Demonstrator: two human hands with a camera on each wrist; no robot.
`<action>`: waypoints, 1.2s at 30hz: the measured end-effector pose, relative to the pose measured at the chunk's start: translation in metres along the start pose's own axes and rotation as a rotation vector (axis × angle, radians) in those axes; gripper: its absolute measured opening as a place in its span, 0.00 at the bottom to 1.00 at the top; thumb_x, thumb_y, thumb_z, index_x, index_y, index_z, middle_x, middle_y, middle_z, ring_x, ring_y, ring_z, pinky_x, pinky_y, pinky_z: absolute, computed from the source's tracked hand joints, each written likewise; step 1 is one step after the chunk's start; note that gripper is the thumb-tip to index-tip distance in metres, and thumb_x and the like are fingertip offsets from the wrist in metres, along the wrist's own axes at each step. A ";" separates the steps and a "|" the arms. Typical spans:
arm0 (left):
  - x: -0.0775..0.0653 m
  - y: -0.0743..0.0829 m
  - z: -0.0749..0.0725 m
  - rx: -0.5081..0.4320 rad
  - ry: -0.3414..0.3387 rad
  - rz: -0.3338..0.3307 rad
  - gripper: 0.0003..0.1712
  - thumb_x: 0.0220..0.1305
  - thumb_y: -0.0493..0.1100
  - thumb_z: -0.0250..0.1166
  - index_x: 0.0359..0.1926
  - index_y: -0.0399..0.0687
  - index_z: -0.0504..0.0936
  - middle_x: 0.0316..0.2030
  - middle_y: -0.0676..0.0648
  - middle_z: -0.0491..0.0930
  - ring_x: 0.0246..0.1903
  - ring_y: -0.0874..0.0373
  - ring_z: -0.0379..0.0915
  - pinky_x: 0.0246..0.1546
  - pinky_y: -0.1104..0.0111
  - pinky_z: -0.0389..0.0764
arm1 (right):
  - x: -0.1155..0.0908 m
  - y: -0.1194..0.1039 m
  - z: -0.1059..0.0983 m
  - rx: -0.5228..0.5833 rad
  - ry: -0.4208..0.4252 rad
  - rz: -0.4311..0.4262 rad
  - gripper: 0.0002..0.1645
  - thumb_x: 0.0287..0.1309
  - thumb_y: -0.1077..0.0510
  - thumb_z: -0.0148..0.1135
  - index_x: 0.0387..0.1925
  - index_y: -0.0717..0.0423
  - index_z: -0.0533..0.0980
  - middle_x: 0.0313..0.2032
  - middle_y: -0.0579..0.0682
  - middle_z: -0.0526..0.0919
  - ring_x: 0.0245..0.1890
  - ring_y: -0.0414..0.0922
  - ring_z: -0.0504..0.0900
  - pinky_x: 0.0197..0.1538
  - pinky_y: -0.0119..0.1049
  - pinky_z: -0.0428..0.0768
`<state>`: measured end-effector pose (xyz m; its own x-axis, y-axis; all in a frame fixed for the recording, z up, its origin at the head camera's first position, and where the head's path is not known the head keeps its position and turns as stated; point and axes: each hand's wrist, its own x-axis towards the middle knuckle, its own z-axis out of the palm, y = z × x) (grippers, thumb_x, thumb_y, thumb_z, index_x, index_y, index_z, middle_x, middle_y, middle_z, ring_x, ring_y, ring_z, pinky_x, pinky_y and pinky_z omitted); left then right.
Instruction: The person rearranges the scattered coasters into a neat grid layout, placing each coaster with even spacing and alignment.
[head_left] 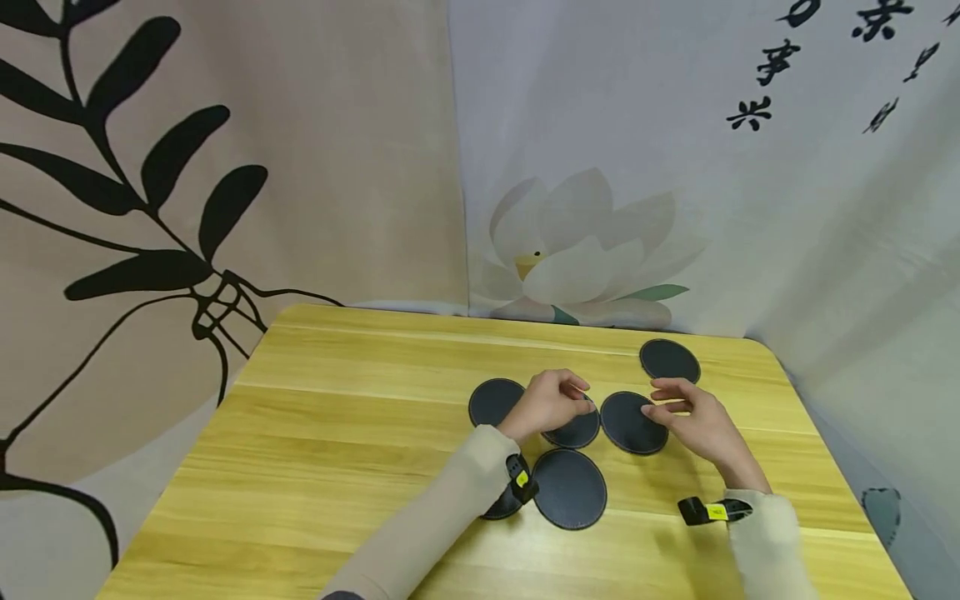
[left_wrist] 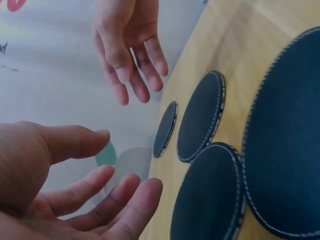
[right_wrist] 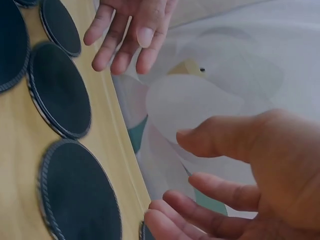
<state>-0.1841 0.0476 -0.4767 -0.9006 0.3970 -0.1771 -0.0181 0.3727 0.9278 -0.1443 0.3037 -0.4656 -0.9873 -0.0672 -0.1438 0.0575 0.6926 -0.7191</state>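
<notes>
Several round black coasters with pale stitched rims lie on the wooden table. My left hand [head_left: 547, 404] hovers over the coaster [head_left: 576, 432] in the middle, its fingers loosely bent and nothing between them. To its left is another coaster [head_left: 492, 400], partly covered by that hand. Below sit a front coaster [head_left: 570, 492] and one [head_left: 501, 507] mostly hidden by the left wrist. My right hand [head_left: 697, 421] is held above the right edge of a further coaster [head_left: 628, 423], thumb and fingers apart. Behind it lies the far coaster [head_left: 669, 358]. In both wrist views the hands are off the coasters.
The yellow wood table [head_left: 300, 467] ends at a back edge against a printed curtain [head_left: 360, 167] with leaves, a lotus and black characters. Each wrist wears a black strapped camera, such as the right one [head_left: 705, 511].
</notes>
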 end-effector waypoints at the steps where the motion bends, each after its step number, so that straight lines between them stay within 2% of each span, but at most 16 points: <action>1: 0.003 0.002 0.000 -0.011 -0.003 -0.007 0.15 0.68 0.44 0.70 0.53 0.48 0.84 0.41 0.49 0.83 0.41 0.48 0.83 0.35 0.68 0.83 | 0.002 0.002 -0.003 0.000 0.000 0.001 0.39 0.70 0.40 0.63 0.72 0.56 0.66 0.64 0.63 0.76 0.61 0.61 0.79 0.51 0.45 0.84; 3: 0.009 0.005 0.001 -0.029 -0.007 -0.015 0.15 0.67 0.44 0.70 0.54 0.48 0.84 0.42 0.48 0.83 0.43 0.42 0.84 0.36 0.65 0.85 | 0.007 0.005 -0.010 0.005 -0.005 0.009 0.40 0.70 0.39 0.62 0.73 0.56 0.65 0.65 0.63 0.75 0.61 0.61 0.78 0.53 0.46 0.83; 7: 0.021 0.008 0.002 -0.042 -0.003 -0.034 0.17 0.66 0.46 0.71 0.54 0.48 0.84 0.41 0.48 0.83 0.44 0.41 0.84 0.44 0.55 0.88 | 0.016 0.010 -0.022 0.026 -0.025 0.023 0.41 0.71 0.39 0.60 0.75 0.57 0.63 0.67 0.65 0.72 0.62 0.61 0.77 0.56 0.47 0.82; 11: 0.033 0.011 0.003 -0.057 -0.001 -0.058 0.20 0.65 0.47 0.73 0.55 0.47 0.84 0.41 0.49 0.84 0.45 0.39 0.84 0.52 0.48 0.85 | 0.026 0.014 -0.030 0.038 -0.031 0.029 0.41 0.72 0.40 0.60 0.75 0.59 0.62 0.67 0.66 0.71 0.61 0.59 0.78 0.56 0.46 0.83; 16: 0.047 0.014 0.005 -0.050 -0.001 -0.083 0.23 0.64 0.47 0.74 0.57 0.45 0.84 0.41 0.48 0.84 0.46 0.39 0.85 0.53 0.49 0.86 | 0.036 0.021 -0.036 0.061 -0.039 0.037 0.44 0.72 0.40 0.60 0.76 0.61 0.60 0.68 0.67 0.70 0.60 0.57 0.78 0.58 0.45 0.85; 20: 0.055 0.015 0.005 -0.051 -0.019 -0.103 0.21 0.64 0.47 0.74 0.56 0.49 0.84 0.40 0.49 0.83 0.47 0.40 0.84 0.52 0.50 0.86 | 0.042 0.031 -0.042 0.079 -0.046 0.048 0.45 0.72 0.41 0.60 0.77 0.62 0.58 0.69 0.69 0.69 0.60 0.56 0.79 0.59 0.44 0.85; 23: 0.062 0.016 0.006 -0.064 -0.036 -0.107 0.21 0.65 0.47 0.73 0.57 0.49 0.84 0.38 0.48 0.83 0.40 0.42 0.83 0.53 0.49 0.85 | 0.047 0.038 -0.047 0.093 -0.053 0.056 0.46 0.72 0.41 0.59 0.77 0.63 0.57 0.70 0.69 0.68 0.60 0.54 0.80 0.60 0.43 0.85; 26: 0.067 0.017 0.005 -0.103 -0.046 -0.120 0.21 0.66 0.45 0.72 0.58 0.46 0.82 0.38 0.41 0.83 0.33 0.45 0.78 0.56 0.47 0.84 | 0.052 0.044 -0.051 0.111 -0.067 0.067 0.45 0.74 0.41 0.56 0.78 0.63 0.55 0.71 0.70 0.66 0.62 0.57 0.79 0.62 0.44 0.84; 28: 0.070 0.018 0.006 -0.138 -0.053 -0.131 0.22 0.67 0.43 0.71 0.59 0.43 0.81 0.41 0.37 0.84 0.36 0.43 0.78 0.58 0.46 0.83 | 0.055 0.048 -0.054 0.121 -0.076 0.081 0.45 0.75 0.42 0.55 0.78 0.64 0.54 0.71 0.71 0.65 0.64 0.61 0.77 0.63 0.47 0.83; 30: 0.074 0.019 0.007 -0.144 -0.060 -0.143 0.23 0.68 0.44 0.70 0.61 0.42 0.80 0.46 0.38 0.83 0.44 0.41 0.82 0.60 0.47 0.82 | 0.058 0.052 -0.057 0.129 -0.078 0.092 0.45 0.76 0.42 0.54 0.79 0.64 0.53 0.71 0.72 0.64 0.66 0.64 0.74 0.65 0.50 0.81; 33: 0.081 0.021 0.009 -0.171 -0.074 -0.165 0.23 0.69 0.44 0.69 0.61 0.41 0.80 0.54 0.40 0.82 0.56 0.37 0.80 0.61 0.47 0.81 | 0.063 0.056 -0.063 0.146 -0.076 0.112 0.46 0.75 0.41 0.54 0.79 0.65 0.52 0.71 0.73 0.64 0.68 0.67 0.72 0.67 0.54 0.79; 36: 0.091 0.022 0.011 -0.192 -0.076 -0.194 0.22 0.68 0.44 0.70 0.59 0.42 0.82 0.56 0.39 0.81 0.58 0.36 0.79 0.61 0.48 0.82 | 0.069 0.059 -0.068 0.157 -0.074 0.126 0.47 0.75 0.41 0.54 0.79 0.66 0.51 0.72 0.74 0.62 0.68 0.68 0.70 0.68 0.57 0.77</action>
<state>-0.2614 0.1014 -0.4758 -0.8375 0.3980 -0.3744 -0.2750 0.2850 0.9182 -0.2195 0.3884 -0.4717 -0.9575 -0.0437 -0.2851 0.2083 0.5791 -0.7882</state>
